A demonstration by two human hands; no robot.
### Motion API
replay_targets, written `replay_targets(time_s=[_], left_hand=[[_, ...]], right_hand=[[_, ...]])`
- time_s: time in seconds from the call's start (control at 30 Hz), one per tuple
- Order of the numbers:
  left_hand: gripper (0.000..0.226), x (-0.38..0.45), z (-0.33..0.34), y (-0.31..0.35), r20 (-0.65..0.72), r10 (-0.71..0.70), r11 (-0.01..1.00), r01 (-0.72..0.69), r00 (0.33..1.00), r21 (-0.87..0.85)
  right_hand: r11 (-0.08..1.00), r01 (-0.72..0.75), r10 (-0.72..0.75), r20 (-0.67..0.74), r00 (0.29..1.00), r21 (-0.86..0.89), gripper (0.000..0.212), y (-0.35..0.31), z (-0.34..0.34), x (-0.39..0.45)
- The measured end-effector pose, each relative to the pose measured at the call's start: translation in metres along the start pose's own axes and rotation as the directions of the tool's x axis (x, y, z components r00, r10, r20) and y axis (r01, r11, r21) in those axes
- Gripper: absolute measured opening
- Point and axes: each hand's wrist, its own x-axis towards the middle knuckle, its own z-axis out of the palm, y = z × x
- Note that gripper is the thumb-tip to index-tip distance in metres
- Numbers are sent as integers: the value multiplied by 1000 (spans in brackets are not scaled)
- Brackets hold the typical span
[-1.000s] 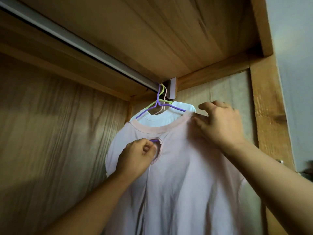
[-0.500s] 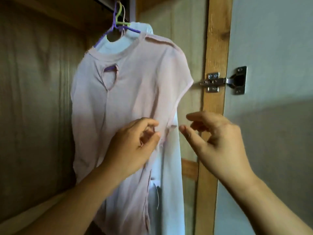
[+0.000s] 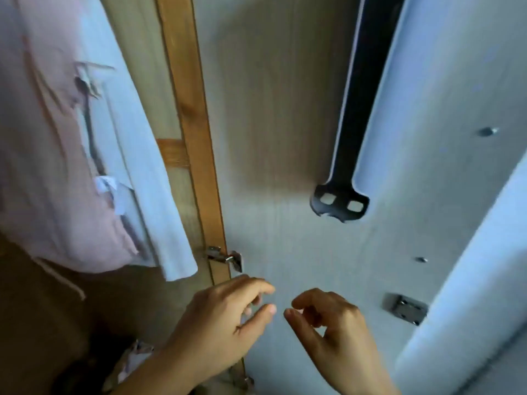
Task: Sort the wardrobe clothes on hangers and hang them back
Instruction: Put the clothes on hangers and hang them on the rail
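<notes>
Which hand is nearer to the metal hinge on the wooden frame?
Left. The left hand is just below the hinge; the right hand is lower and farther right, before the door.

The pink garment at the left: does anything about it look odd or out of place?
Yes. The pink garment hangs bunched at its hem, and a thin cord dangles loose below it. Both hands, left hand and right hand, hold nothing.

Pink top [image 3: 42, 166], plain. White garment [image 3: 137, 166] beside it, plain. Frame post [image 3: 194, 138] orange-brown wood. Door panel [image 3: 285, 252] pale grey woodgrain. Strap [image 3: 353, 109] black. Hinge [image 3: 225, 256] silver.
</notes>
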Motion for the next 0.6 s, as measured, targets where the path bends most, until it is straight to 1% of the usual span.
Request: replay_targets(time_s=[0.03, 0.13, 0.17, 0.3, 0.37, 0.47, 0.53, 0.6], left_hand=[[22, -3, 13, 12, 28, 3, 1000, -2, 1000, -26], [20, -13, 58, 51, 132, 18, 993, -2, 991, -114], [21, -18, 68, 58, 160, 4, 991, 17, 987, -131], [26, -20, 114, 96, 266, 9, 981, 43, 964, -190], [27, -15, 136, 118, 329, 38, 977, 34, 943, -211], [33, -4, 166, 147, 403, 85, 966, 24, 911, -258], [33, 5, 189, 169, 458, 164, 951, -16, 874, -309], [33, 15, 214, 192, 519, 247, 933, -57, 818, -355]], right_hand=[[999, -43, 43, 12, 999, -10, 30, 12, -12, -15], [984, -171, 171, -13, 985, -51, 31, 50, -58, -63], [975, -213, 212, -20, 977, -67, 30, 59, -68, -74], [911, -396, 383, -117, 916, -115, 28, 96, -119, -126], [866, -485, 462, -182, 868, -118, 31, 109, -142, -152], [786, -609, 562, -285, 776, -108, 31, 121, -175, -187], [715, -689, 618, -351, 703, -122, 30, 128, -195, -209], [621, -766, 660, -416, 626, -168, 34, 132, -213, -229]])
